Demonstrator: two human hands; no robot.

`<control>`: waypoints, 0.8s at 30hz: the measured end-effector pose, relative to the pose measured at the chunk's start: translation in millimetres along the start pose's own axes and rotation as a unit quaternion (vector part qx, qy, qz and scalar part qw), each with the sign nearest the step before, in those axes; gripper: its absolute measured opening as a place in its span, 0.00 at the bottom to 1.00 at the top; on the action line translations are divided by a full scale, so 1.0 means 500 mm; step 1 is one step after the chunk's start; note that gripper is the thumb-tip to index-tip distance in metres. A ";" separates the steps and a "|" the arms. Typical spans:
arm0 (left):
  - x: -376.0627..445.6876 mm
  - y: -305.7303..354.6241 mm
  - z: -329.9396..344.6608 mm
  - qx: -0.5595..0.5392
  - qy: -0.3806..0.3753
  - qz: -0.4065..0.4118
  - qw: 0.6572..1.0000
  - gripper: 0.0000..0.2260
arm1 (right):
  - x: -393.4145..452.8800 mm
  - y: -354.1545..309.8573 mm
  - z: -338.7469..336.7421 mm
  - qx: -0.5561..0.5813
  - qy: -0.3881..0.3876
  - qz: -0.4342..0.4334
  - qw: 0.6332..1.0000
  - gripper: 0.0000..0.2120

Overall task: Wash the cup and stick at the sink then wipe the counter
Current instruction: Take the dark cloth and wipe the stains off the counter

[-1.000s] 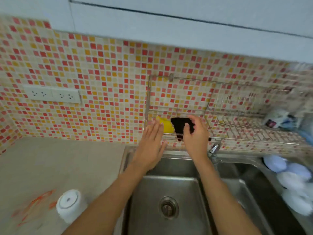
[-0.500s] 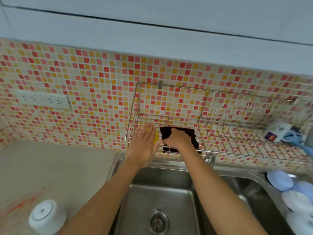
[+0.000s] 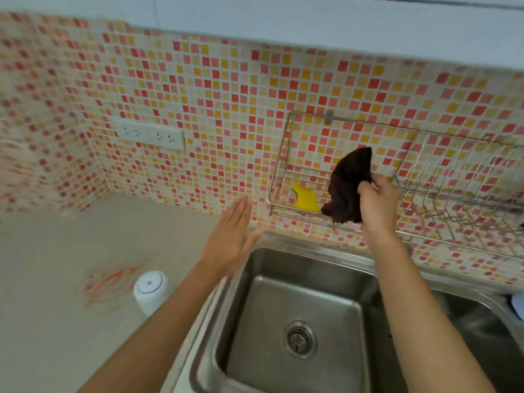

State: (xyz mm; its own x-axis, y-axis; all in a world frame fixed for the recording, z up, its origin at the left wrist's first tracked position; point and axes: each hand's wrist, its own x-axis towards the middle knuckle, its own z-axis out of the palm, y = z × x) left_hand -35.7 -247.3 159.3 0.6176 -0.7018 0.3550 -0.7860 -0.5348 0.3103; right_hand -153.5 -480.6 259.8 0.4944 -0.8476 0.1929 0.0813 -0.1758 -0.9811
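My right hand (image 3: pixel 378 202) grips a dark brown cloth (image 3: pixel 348 185) and holds it up in front of the wire rack (image 3: pixel 283 154) on the tiled wall. My left hand (image 3: pixel 232 236) hovers flat with straight fingers over the sink's left rim, holding nothing. A white cup (image 3: pixel 150 290) stands upside down on the beige counter (image 3: pixel 56 321), next to an orange smear (image 3: pixel 110 282). The steel sink (image 3: pixel 297 302) lies below both hands. No stick is in view.
A yellow sponge (image 3: pixel 304 198) sits in the rack's left corner. A double wall socket (image 3: pixel 150 134) is on the tiles above the counter. A second sink basin (image 3: pixel 467 336) lies to the right, with a bluish object at the right edge.
My right hand has lifted the dark cloth up out of the rack. My left hand has drawn back from the sponge toward the left. The view has swung left.
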 end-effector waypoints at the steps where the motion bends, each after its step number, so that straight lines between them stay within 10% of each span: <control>1: -0.035 -0.036 -0.011 -0.004 0.018 -0.019 1.000 0.33 | -0.031 -0.006 0.020 0.054 -0.019 0.021 0.998 0.14; 10: -0.297 -0.305 -0.006 -0.137 0.055 -0.229 0.962 0.38 | -0.369 0.223 0.281 -0.030 -0.188 0.170 0.967 0.19; 13: -0.342 -0.370 0.025 -0.229 0.008 -0.277 0.933 0.44 | -0.461 0.306 0.356 -0.185 -0.236 0.137 0.944 0.20; 18: -0.354 -0.427 0.089 -0.326 -0.044 -0.258 0.908 0.45 | -0.514 0.429 0.439 -0.478 -0.383 0.061 0.788 0.25; 24: -0.351 -0.454 0.139 -0.400 -0.027 -0.278 0.873 0.49 | -0.474 0.545 0.494 -0.532 -0.327 -0.091 0.776 0.26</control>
State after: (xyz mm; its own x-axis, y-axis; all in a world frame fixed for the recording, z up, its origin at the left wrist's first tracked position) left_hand 32.3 -35.4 -35.0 0.8786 -0.4706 -0.0820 -0.0802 -0.3146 0.9458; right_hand -35.0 -203.8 -57.5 0.9202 -0.3860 -0.0655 -0.3870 -0.8713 -0.3017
